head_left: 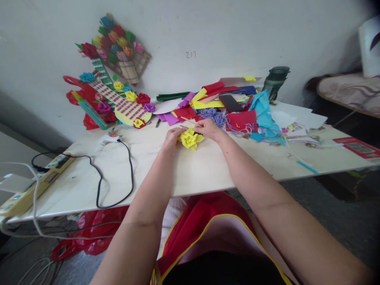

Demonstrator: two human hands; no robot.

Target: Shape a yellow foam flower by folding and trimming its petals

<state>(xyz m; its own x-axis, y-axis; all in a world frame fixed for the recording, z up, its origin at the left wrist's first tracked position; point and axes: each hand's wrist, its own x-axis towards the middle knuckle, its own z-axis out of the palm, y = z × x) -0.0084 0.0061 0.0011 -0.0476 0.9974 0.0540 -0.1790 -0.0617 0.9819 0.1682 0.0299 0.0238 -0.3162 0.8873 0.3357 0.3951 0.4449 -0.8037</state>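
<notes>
A yellow crepe-paper flower [190,140] is held just above the white table between my two hands. My left hand [172,138] is closed on the flower's left edge, its fingertips partly hidden behind the petals. On the other side, my right hand [209,129] pinches a thin pale stick [189,120] that points up and left over the flower. Behind my hands lies a tangle of purple yarn [214,116], with folded sheets of coloured paper around it.
A glue gun [110,137] with a black cord lies left, near a power strip [44,184]. Paper-flower decorations [130,107] lean at the back left. A dark phone [230,103], red paper [242,121] and a green bottle [275,81] are at the back right.
</notes>
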